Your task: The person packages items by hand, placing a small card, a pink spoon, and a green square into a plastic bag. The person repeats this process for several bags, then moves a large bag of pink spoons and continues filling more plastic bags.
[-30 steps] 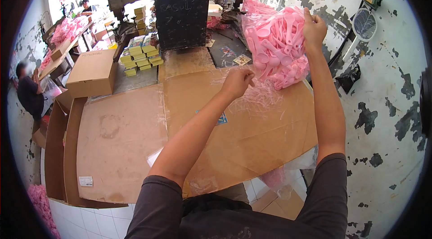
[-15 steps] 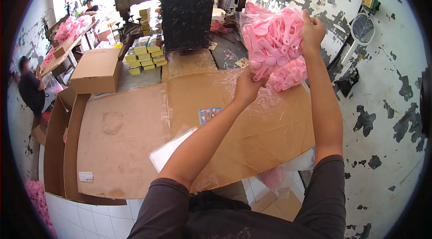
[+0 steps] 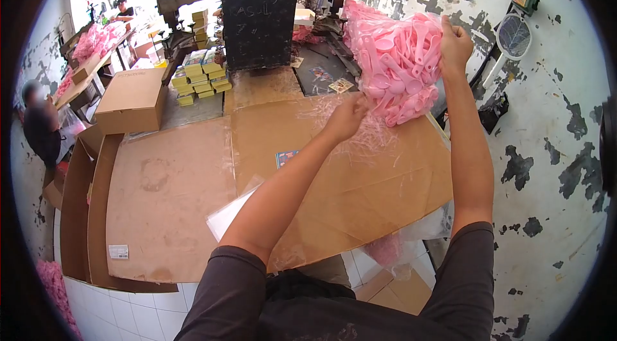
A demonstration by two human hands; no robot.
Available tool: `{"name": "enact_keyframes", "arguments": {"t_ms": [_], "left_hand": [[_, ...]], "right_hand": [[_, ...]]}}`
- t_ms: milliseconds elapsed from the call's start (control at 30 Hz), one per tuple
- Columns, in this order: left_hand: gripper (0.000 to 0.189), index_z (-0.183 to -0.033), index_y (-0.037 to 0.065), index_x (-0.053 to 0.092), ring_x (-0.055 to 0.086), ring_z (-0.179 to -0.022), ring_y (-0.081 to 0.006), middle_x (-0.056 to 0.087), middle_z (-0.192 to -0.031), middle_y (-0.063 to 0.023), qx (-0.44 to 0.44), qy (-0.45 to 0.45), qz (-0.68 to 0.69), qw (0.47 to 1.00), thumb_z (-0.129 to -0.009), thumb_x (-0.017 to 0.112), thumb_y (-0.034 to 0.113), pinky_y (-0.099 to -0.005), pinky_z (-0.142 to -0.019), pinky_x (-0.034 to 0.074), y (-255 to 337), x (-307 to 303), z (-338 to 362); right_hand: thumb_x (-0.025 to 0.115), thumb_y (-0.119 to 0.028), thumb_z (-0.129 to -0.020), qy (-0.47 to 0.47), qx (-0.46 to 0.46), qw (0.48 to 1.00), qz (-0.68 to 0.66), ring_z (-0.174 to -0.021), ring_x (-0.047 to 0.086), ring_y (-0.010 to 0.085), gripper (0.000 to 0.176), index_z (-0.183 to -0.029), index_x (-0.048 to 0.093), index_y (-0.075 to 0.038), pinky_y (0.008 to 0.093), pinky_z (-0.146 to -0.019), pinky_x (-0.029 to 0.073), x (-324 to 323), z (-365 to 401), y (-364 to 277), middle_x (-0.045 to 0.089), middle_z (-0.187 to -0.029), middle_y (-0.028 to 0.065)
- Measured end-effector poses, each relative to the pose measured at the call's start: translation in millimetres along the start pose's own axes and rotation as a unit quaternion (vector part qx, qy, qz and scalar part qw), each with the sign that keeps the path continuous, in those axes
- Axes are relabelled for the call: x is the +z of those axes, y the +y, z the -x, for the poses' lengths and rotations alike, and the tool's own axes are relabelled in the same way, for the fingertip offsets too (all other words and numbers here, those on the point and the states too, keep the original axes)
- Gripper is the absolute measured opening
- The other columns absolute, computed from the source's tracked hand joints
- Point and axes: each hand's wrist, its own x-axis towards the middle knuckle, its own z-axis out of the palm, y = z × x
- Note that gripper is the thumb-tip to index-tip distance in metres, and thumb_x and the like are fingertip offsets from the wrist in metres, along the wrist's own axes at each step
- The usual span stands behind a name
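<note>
A clear plastic bag of pink plastic spoons [image 3: 402, 52] is raised over the far right part of the cardboard-covered table [image 3: 308, 206]. My right hand [image 3: 455, 45] grips its upper right edge, thumb on the near side. My left hand [image 3: 346, 119] is closed beside the bag's lower left corner, fingers curled toward it; I cannot tell what is pinched there. More bagged pink pieces [image 3: 418, 103] show directly under the bag and overlap it. Thin clear plastic shreds [image 3: 369, 142] lie on the cardboard below my left hand.
A black machine block [image 3: 257, 32] stands at the back, with stacks of yellow-edged cards [image 3: 202, 74] and a closed carton [image 3: 132, 100] to its left. A white sheet [image 3: 225, 219] lies by my left forearm. Two other people [image 3: 42, 125] are at far left. A peeling wall [image 3: 546, 97] borders the right.
The bag of spoons has shifted right and slightly down with my right hand, over the pink pieces below. My left hand now sits a little apart from the spoons. The view has shifted slightly.
</note>
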Motion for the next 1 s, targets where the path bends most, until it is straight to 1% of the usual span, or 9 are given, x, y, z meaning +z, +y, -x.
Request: {"name": "enact_keyframes", "arguments": {"t_ms": [67, 133, 200, 367, 533, 633, 733, 833, 1000], "left_hand": [[0.038, -0.125, 0.008, 0.072, 0.042, -0.147, -0.0289, 0.055, -0.148, -0.0219, -0.058, -0.050, -0.002, 0.997, -0.089, 0.076, 0.019, -0.0515, -0.124, 0.025, -2, -3, -6], [0.040, -0.128, 0.010, 0.072, 0.041, -0.148, -0.0284, 0.054, -0.149, -0.0221, 0.064, -0.028, -0.386, 0.920, -0.088, 0.077, 0.018, -0.0545, -0.126, 0.018, 23, -10, 12], [0.042, -0.130, 0.015, 0.072, 0.040, -0.148, -0.0282, 0.052, -0.151, -0.0222, 0.114, -0.029, -0.450, 0.886, -0.088, 0.077, 0.018, -0.0581, -0.126, 0.012, 17, -12, 11], [0.043, -0.131, 0.021, 0.071, 0.056, -0.133, -0.0277, 0.065, -0.132, -0.0226, -0.101, -0.028, -0.066, 0.992, -0.088, 0.076, 0.018, -0.0538, -0.117, 0.029, -1, -6, -14], [0.038, -0.128, 0.005, 0.070, 0.074, -0.103, -0.0228, 0.077, -0.098, -0.0203, -0.087, 0.098, 0.005, 0.991, -0.096, 0.070, 0.025, -0.0349, -0.084, 0.054, 26, 0, -8], [0.045, -0.118, -0.001, 0.072, 0.070, -0.089, -0.0138, 0.075, -0.088, -0.0125, 0.245, 0.086, -0.333, 0.906, -0.103, 0.062, 0.040, -0.0296, -0.074, 0.049, -21, -10, -28], [0.055, -0.101, 0.000, 0.076, 0.059, -0.078, -0.0123, 0.059, -0.075, -0.0054, -0.082, 0.079, 0.183, 0.977, -0.104, 0.056, 0.051, -0.0276, -0.077, 0.046, 21, -19, -28], [0.070, -0.117, 0.001, 0.069, 0.054, -0.075, -0.0124, 0.061, -0.080, -0.0016, -0.132, -0.011, 0.152, 0.980, -0.104, 0.044, 0.065, -0.0275, -0.075, 0.042, 38, -34, -16], [0.083, -0.133, 0.004, 0.065, 0.060, -0.094, -0.0174, 0.069, -0.110, -0.0115, -0.130, 0.038, 0.179, 0.974, -0.101, 0.036, 0.074, -0.0311, -0.088, 0.044, 36, -17, -9]], "right_hand": [[0.079, -0.027, -0.093, -0.002, -0.005, 1.000, 0.001, -0.057, 0.035, 0.0082, 0.049, -0.059, 0.050, -0.007, 0.0304, -0.052, 0.032, -2, -1, -2, 0.047, -0.059, -0.0048], [0.079, -0.027, -0.093, 0.005, -0.009, 1.000, 0.002, -0.057, 0.034, 0.0079, 0.049, -0.059, 0.050, -0.007, 0.0299, -0.052, 0.031, -3, -1, -4, 0.046, -0.060, -0.0052], [0.079, -0.024, -0.094, -0.016, -0.011, 1.000, -0.008, -0.058, 0.036, 0.0056, 0.042, -0.064, 0.055, -0.008, 0.0267, -0.052, 0.032, -8, -3, -6, 0.049, -0.063, -0.0066], [0.080, -0.024, -0.094, -0.033, -0.017, 0.999, -0.010, -0.059, 0.036, 0.0047, 0.041, -0.065, 0.055, -0.008, 0.0259, -0.052, 0.031, -14, -1, -10, 0.048, -0.064, -0.0072], [0.080, -0.025, -0.093, -0.044, -0.009, 0.998, -0.045, -0.060, 0.034, 0.0053, 0.044, -0.062, 0.054, -0.007, 0.0271, -0.053, 0.029, -19, 2, -19, 0.046, -0.062, -0.0072], [0.079, -0.024, -0.094, -0.061, -0.003, 0.997, -0.055, -0.060, 0.034, 0.0045, 0.043, -0.063, 0.055, -0.008, 0.0263, -0.054, 0.028, -25, 10, -29, 0.047, -0.063, -0.0077], [0.079, -0.023, -0.095, -0.069, 0.002, 0.996, -0.063, -0.060, 0.034, 0.0040, 0.041, -0.064, 0.056, -0.008, 0.0257, -0.054, 0.028, -30, 12, -28, 0.047, -0.064, -0.0080], [0.079, -0.023, -0.095, -0.064, 0.018, 0.995, -0.069, -0.061, 0.034, 0.0039, 0.041, -0.064, 0.056, -0.008, 0.0256, -0.054, 0.029, -31, 27, -47, 0.047, -0.064, -0.0082], [0.079, -0.022, -0.094, -0.091, -0.018, 0.995, -0.041, -0.061, 0.034, 0.0043, 0.041, -0.065, 0.055, -0.008, 0.0257, -0.054, 0.029, -35, 31, -53, 0.046, -0.064, -0.0079]]}}
